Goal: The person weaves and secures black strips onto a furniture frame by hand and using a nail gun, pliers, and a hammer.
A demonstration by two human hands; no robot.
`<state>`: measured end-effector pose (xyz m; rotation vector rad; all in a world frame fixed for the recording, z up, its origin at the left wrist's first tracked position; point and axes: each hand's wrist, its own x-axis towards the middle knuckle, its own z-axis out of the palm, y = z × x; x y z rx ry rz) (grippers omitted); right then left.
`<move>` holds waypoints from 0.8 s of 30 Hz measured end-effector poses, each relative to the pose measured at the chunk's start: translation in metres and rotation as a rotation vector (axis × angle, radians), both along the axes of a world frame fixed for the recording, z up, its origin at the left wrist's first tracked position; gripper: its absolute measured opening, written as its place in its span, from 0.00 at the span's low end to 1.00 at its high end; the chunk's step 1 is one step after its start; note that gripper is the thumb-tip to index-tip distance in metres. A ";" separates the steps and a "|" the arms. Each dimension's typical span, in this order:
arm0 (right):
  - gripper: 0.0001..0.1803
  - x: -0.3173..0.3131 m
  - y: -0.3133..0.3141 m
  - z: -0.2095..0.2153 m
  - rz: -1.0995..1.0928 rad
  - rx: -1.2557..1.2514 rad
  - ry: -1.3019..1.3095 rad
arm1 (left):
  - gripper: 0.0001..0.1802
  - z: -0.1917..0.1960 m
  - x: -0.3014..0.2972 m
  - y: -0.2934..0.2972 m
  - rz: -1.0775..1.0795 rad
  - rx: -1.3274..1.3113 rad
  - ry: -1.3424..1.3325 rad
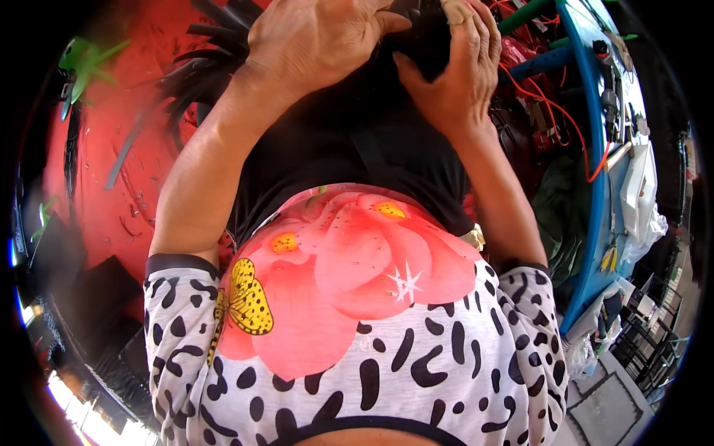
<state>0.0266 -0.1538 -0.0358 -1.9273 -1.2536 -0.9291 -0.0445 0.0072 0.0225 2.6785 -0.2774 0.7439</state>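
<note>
My left hand (pixel 321 39) is at the top of the view, its fingers curled and partly cut off by the upper edge. Its thumb points across toward a black piece (pixel 424 43) between my two hands. What the left fingers hold is hidden. Around the right side of that black piece curls my right hand (pixel 465 70), thumb below and fingers above, with a tan wrap on one finger. The dark piece blends into the black cloth on my lap (pixel 349 141), so its shape is unclear. Long black strips (pixel 212 52) fan out beside my left hand.
Small dark scraps lie on the red floor (pixel 111 171) at left, near a bright green object (pixel 82 63). At right, a blue-edged table (pixel 593 223) carries tools and a white tray (pixel 639 182). An orange cord (pixel 554 111) hangs beside it.
</note>
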 end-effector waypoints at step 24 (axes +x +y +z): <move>0.12 -0.018 -0.008 -0.082 0.025 -0.400 0.247 | 0.18 -0.001 0.000 0.001 0.048 0.026 0.007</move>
